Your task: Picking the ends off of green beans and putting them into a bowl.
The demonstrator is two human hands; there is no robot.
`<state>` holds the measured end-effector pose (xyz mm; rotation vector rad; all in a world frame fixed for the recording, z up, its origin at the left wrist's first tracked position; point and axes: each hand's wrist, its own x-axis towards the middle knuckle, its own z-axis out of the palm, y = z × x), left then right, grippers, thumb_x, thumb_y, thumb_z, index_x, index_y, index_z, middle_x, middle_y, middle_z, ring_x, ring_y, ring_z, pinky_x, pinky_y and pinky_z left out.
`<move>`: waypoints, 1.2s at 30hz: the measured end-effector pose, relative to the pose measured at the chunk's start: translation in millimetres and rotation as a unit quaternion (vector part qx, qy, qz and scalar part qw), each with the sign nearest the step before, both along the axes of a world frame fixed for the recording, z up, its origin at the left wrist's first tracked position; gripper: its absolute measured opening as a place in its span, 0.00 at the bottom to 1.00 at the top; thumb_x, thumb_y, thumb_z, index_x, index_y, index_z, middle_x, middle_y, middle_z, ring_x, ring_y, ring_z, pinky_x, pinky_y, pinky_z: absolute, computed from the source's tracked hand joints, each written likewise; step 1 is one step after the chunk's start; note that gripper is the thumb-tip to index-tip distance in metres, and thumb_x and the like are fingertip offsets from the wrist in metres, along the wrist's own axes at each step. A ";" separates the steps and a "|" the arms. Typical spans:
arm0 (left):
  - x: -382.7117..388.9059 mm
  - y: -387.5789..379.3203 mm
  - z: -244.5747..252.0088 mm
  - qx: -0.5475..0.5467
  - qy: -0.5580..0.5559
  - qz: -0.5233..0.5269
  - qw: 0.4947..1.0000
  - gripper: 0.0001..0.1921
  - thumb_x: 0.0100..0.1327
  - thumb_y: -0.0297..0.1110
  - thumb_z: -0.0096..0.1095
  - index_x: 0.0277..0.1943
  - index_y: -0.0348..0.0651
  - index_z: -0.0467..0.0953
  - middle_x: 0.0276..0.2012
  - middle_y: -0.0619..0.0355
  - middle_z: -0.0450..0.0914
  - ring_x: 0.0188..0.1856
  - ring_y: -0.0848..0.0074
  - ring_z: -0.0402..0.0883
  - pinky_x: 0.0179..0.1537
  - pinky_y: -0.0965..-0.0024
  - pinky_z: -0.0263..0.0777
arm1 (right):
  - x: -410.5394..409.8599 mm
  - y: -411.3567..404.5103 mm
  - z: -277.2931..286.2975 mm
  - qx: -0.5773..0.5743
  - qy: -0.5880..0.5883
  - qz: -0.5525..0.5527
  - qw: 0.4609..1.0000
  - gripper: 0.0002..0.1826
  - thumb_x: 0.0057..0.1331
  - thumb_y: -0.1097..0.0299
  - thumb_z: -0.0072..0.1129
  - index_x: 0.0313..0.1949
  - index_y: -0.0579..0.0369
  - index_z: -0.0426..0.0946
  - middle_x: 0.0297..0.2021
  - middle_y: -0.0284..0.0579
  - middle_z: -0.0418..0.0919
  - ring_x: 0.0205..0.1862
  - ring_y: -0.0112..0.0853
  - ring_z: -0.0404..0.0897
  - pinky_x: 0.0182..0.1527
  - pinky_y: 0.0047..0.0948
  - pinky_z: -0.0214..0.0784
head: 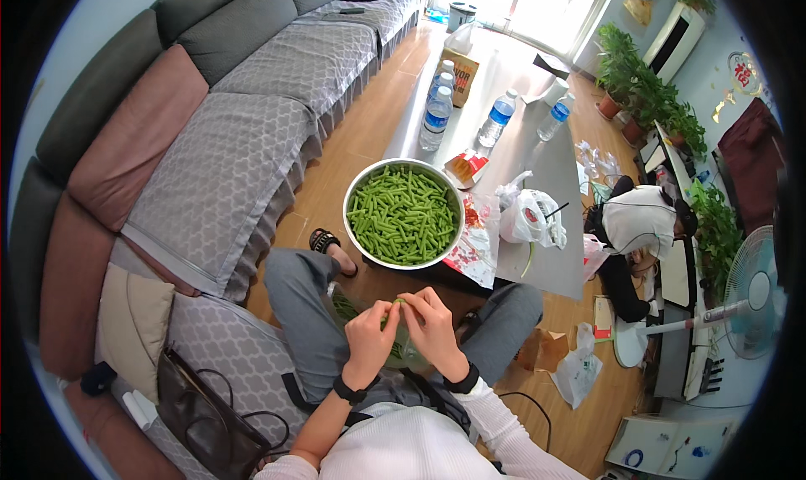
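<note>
My left hand (371,336) and my right hand (434,331) meet above my lap, fingertips pinching a green bean (398,301) between them. Most of that bean is hidden by the fingers. Below, between my knees, a clear plastic bag (412,354) holds long green beans, partly covered by my hands. Just beyond my hands, a round metal bowl (403,266) stands at the near end of the coffee table (548,184). Short cut pieces of green bean (403,215) fill it almost to the rim.
Water bottles (436,121), a red snack box (466,168), a printed plastic sheet (482,228) and a white plastic bag (526,215) occupy the table. The sofa (252,121) runs along the left. At right, a person (636,222) bends low near a standing fan (749,291).
</note>
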<state>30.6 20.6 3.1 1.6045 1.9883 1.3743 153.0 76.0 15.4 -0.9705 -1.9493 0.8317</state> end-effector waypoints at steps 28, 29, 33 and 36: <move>-41.0 -14.9 38.7 -0.168 -0.284 -0.211 0.920 0.09 0.74 0.31 0.59 0.40 0.34 0.79 0.25 0.66 0.76 0.27 0.88 0.68 0.29 0.80 0.60 | 23.0 28.5 45.2 -0.018 -0.011 0.234 0.972 0.07 0.64 0.71 0.67 0.40 0.59 0.82 0.28 0.41 0.77 0.26 0.30 0.75 0.28 0.27 0.67; -37.6 -15.0 35.8 -0.158 -0.290 -0.186 0.925 0.09 0.74 0.31 0.59 0.39 0.34 0.79 0.25 0.66 0.76 0.28 0.88 0.68 0.29 0.80 0.61 | 20.6 27.5 41.8 -0.016 -0.010 0.234 0.972 0.07 0.64 0.71 0.67 0.40 0.59 0.82 0.28 0.41 0.77 0.26 0.30 0.75 0.28 0.27 0.67; -16.4 -10.5 24.0 -0.060 -0.348 -0.093 0.931 0.12 0.76 0.33 0.57 0.37 0.34 0.76 0.24 0.65 0.73 0.28 0.87 0.70 0.30 0.80 0.63 | 4.9 18.4 29.4 0.012 0.028 0.133 0.991 0.06 0.64 0.71 0.67 0.38 0.58 0.82 0.26 0.41 0.76 0.23 0.31 0.74 0.26 0.28 0.66; -13.4 -8.4 14.6 -0.039 -0.344 -0.064 0.936 0.12 0.76 0.34 0.57 0.36 0.35 0.75 0.24 0.66 0.73 0.28 0.87 0.70 0.30 0.80 0.63 | -6.7 12.4 19.6 0.042 0.029 0.079 0.996 0.05 0.64 0.71 0.67 0.37 0.58 0.81 0.26 0.42 0.76 0.23 0.32 0.74 0.26 0.29 0.66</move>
